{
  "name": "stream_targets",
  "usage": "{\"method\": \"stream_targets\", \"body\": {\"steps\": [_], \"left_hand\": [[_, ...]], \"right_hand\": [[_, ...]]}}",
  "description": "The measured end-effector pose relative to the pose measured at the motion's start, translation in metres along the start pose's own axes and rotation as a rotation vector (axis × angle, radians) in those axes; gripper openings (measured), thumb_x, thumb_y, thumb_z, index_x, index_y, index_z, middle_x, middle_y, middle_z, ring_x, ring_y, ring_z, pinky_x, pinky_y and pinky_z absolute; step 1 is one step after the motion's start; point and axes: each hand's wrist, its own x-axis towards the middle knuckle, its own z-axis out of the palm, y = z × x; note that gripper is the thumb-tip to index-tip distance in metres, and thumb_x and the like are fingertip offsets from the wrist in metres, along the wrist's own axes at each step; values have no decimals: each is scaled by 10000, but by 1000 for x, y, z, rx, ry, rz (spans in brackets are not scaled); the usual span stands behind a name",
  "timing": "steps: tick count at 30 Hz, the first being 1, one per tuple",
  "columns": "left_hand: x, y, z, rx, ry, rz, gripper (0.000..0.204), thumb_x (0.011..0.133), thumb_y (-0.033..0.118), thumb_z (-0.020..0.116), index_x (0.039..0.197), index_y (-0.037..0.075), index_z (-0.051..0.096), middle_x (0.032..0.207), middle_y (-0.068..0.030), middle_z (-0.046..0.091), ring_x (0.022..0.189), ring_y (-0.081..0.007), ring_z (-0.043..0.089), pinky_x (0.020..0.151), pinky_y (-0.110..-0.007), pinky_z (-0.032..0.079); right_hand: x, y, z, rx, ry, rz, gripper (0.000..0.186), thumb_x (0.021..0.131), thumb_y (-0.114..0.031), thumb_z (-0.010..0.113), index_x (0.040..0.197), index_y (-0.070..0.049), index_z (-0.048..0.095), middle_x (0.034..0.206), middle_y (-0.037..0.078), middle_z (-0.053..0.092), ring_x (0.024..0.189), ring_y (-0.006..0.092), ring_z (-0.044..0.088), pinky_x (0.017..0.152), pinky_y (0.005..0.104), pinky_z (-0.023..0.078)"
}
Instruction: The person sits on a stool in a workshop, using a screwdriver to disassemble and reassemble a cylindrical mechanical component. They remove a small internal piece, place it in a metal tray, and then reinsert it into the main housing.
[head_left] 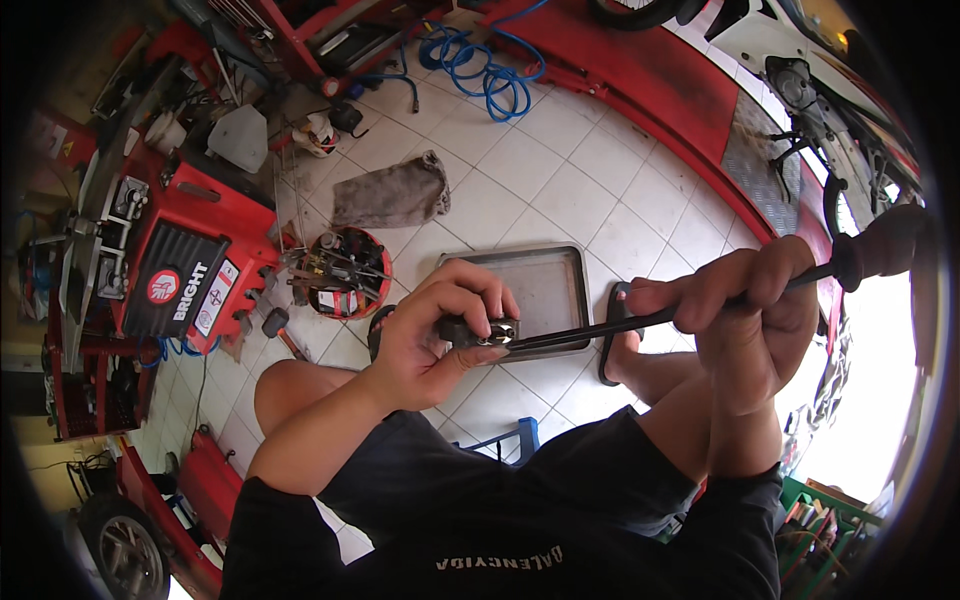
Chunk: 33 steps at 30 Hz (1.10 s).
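My left hand (440,335) is closed around a small dark part with a shiny metal end (500,332), held over the near left corner of a shallow metal tray. One end of a long, thin black rod or cable (600,331) meets that part at my left fingertips. My right hand (745,300) grips the same length farther to the right, with the fingers curled and the thumb side pointing left. Beyond that hand the black length widens into a flanged, grip-like end (850,262). My fingers hide how the small part and the rod or cable join.
The metal tray (584,300) lies on the white tile floor between my feet. Nearby are a red tub of tools (378,262), a grey rag (390,192) and a hammer (285,333). A red machine (190,270) stands left, a motorcycle (830,110) far right; a blue hose (500,80) coils ahead.
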Motion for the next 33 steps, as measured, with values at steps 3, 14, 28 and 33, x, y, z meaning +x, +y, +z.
{"method": "stream_targets", "body": {"steps": [3, 14, 28, 33], "left_hand": [[0, -2, 1, -5, -5, -13, 264, 880, -13, 762, 1020, 47, 546, 1103, -143, 537, 1040, -286, 638, 910, -401, 511], [3, -6, 3, 12, -33, -54, 265, 878, -36, 739, 1022, 42, 531, 1100, -137, 539, 1040, -274, 643, 912, -394, 508], [-2, -7, 4, 120, -3, -154, 317, 810, -89, 751, 1010, 42, 543, 1078, -107, 588, 974, -207, 639, 881, -336, 506], [-5, -8, 0, 172, -71, -167, 286, 862, -72, 730, 1044, 16, 527, 1123, -136, 553, 1017, -241, 639, 909, -375, 508]], "right_hand": [[-2, -1, 2, -78, -76, 11, 89, 1056, -7, 467, 1073, -36, 385, 949, 253, 684, 1002, 450, 730, 956, 552, 591], [-6, 11, 6, -53, -134, -19, 74, 994, 86, 459, 1051, 62, 500, 960, 320, 709, 1017, 430, 732, 973, 564, 565], [-5, 9, 13, -261, -89, -2, 129, 890, 102, 703, 969, 61, 609, 928, 254, 742, 929, 350, 771, 891, 463, 625], [-4, 16, 1, -433, -175, -114, 219, 884, 52, 751, 1041, 74, 601, 979, 262, 737, 883, 320, 773, 816, 413, 633]]}}
